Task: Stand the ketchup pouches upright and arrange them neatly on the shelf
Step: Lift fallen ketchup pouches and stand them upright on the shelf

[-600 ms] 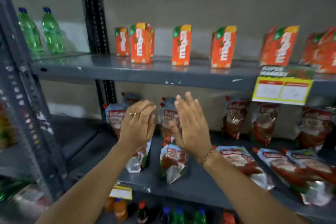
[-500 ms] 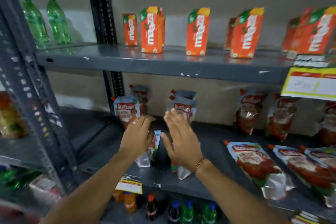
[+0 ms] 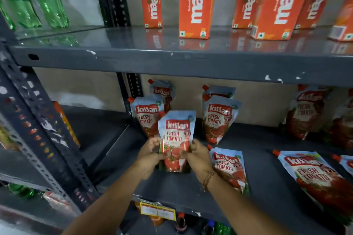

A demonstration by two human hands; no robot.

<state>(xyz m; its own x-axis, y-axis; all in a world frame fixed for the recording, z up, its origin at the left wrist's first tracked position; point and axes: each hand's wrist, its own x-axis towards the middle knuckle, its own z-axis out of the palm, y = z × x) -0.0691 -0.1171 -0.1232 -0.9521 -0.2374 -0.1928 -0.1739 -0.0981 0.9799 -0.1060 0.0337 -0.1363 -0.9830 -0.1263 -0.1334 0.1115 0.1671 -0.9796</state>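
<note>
The left hand (image 3: 150, 155) and the right hand (image 3: 197, 157) meet at the near middle of the lower shelf (image 3: 267, 187), each clamped on one side edge of the same ketchup pouch (image 3: 176, 137), fingers curled round its lower half, thumbs on the printed front. The held pouch sits directly between the palms, so neither hand is nearer; both forearms run in from the near edge and converge on it, wrists roughly level, the right one wearing a thin bracelet. Its long axis runs close to vertical, the top leaning slightly to the right, label toward the camera, and its base is at or just above the shelf surface; whether it actually bears on the metal cannot be told. The coming move likely turns on the space just beyond the fingers: a standing pouch (image 3: 147, 116) rises immediately behind and left of the held one, and another standing pouch (image 3: 219, 118) stands to the far right, with a gap between them. Sliding the held pouch back into line would probably need only a short push away from the body. To the right of the right wrist a pouch (image 3: 230, 168) lies flat, and farther right another flat pouch (image 3: 313, 175) waits too.
</note>
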